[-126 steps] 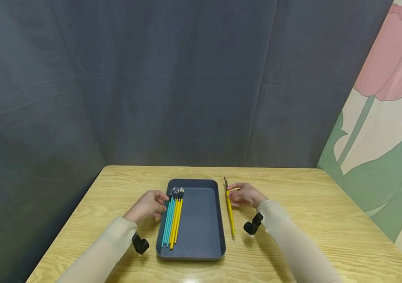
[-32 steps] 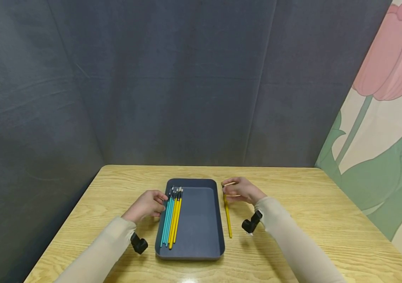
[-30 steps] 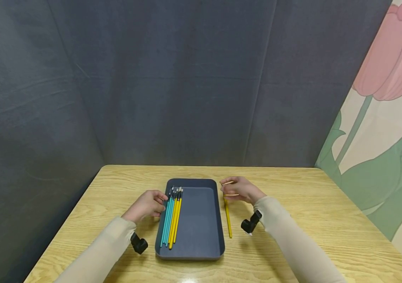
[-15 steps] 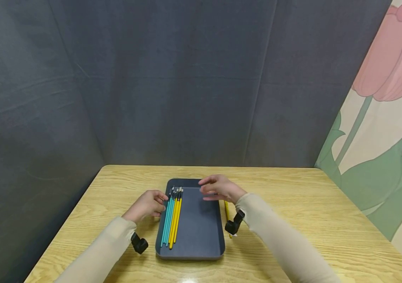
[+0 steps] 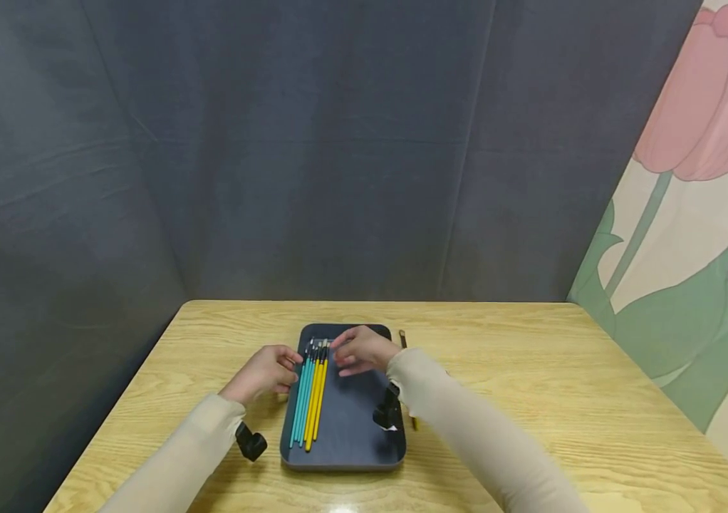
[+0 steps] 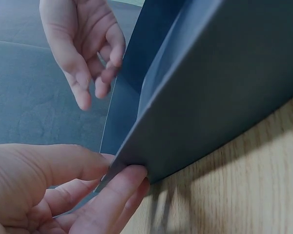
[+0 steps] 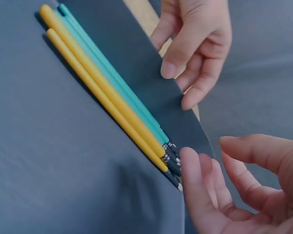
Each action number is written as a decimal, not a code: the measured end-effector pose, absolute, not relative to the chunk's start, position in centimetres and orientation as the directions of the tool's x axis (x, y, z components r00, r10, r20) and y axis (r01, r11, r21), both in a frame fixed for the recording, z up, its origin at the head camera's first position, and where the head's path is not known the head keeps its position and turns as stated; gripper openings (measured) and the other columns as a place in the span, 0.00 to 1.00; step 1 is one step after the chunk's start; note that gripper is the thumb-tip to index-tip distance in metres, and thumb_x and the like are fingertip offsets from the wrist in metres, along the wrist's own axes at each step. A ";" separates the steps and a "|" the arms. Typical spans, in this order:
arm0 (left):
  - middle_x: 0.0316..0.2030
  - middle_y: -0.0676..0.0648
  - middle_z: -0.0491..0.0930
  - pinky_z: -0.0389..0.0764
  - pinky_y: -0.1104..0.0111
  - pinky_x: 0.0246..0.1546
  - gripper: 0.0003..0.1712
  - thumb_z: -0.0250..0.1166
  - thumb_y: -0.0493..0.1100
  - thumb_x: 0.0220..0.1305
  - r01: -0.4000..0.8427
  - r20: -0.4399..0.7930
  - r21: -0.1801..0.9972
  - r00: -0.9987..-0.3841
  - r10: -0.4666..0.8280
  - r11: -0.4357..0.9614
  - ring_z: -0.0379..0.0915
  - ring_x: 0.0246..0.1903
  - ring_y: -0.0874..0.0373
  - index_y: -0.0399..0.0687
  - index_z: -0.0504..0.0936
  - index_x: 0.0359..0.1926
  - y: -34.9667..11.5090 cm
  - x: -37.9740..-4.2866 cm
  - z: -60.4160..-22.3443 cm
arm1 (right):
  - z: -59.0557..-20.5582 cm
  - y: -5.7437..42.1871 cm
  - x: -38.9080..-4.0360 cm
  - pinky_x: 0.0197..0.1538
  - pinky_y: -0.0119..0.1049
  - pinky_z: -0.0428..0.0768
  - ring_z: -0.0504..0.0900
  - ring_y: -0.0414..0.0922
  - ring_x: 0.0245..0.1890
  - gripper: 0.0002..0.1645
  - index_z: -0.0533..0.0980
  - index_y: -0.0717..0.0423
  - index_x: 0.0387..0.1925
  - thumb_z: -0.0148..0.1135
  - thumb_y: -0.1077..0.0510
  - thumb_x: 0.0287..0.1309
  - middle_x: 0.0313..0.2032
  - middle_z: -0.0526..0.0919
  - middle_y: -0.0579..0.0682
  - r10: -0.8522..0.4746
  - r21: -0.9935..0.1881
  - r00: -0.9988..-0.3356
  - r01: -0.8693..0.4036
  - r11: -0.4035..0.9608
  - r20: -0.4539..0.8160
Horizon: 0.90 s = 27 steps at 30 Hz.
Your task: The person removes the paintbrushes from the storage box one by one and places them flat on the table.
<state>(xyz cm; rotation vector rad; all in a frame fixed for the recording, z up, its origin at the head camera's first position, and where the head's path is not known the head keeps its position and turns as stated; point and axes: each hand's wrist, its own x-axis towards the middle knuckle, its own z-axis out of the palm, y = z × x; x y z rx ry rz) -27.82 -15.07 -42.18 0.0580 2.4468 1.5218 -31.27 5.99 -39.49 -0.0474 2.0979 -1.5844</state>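
Note:
A dark grey tray (image 5: 357, 452) lies on the wooden table. My left hand (image 5: 261, 374) pinches its left wall between thumb and fingers, clearly seen in the left wrist view. Inside the tray, along that wall, several paintbrushes lie side by side, bristles away from me: teal paintbrushes (image 5: 303, 410) at the left and two yellow paintbrushes (image 7: 107, 92) beside them. Over the tray is my right hand (image 5: 364, 350), fingers loosely bent and holding nothing, fingertips close to the bristle ends. Another yellow paintbrush (image 5: 403, 339) lies on the table right of the tray, partly hidden by my right sleeve.
The wooden table (image 5: 518, 370) extends to both sides of the tray. Behind it hangs a dark grey curtain (image 5: 325, 157), and a wall with a painted tulip (image 5: 684, 100) stands at the right. A small black camera (image 5: 387, 410) sits on my right wrist.
My right hand has left the lone yellow paintbrush on the table and moved left across the tray to the bristle ends. My left hand stays at the tray's wall.

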 end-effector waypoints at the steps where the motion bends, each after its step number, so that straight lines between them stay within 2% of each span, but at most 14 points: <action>1: 0.38 0.39 0.73 0.84 0.60 0.32 0.19 0.63 0.25 0.55 -0.104 -0.198 0.887 -0.966 0.168 0.449 0.74 0.31 0.53 0.31 0.77 0.50 -15.1 -27.8 -42.2 | -39.6 5.8 -31.3 0.41 0.42 0.85 0.78 0.44 0.30 0.18 0.74 0.68 0.52 0.59 0.70 0.58 0.37 0.80 0.56 -0.316 -0.906 -0.872 0.272 0.323 -0.374; 18: 0.38 0.40 0.73 0.83 0.61 0.31 0.19 0.62 0.25 0.55 -0.128 -0.217 0.880 -0.965 0.149 0.457 0.74 0.31 0.53 0.33 0.77 0.50 -15.0 -28.1 -42.1 | -41.8 3.4 -32.0 0.39 0.44 0.85 0.77 0.43 0.23 0.13 0.78 0.69 0.45 0.61 0.70 0.56 0.26 0.76 0.51 -0.219 -0.877 -0.894 0.292 0.381 -0.392; 27: 0.39 0.39 0.73 0.84 0.61 0.32 0.19 0.62 0.25 0.55 -0.121 -0.215 0.878 -0.964 0.155 0.463 0.75 0.32 0.52 0.33 0.77 0.50 -15.0 -28.0 -42.2 | -42.0 2.7 -31.6 0.40 0.45 0.85 0.74 0.42 0.21 0.11 0.78 0.69 0.42 0.61 0.72 0.55 0.25 0.76 0.52 -0.188 -0.863 -0.895 0.304 0.403 -0.404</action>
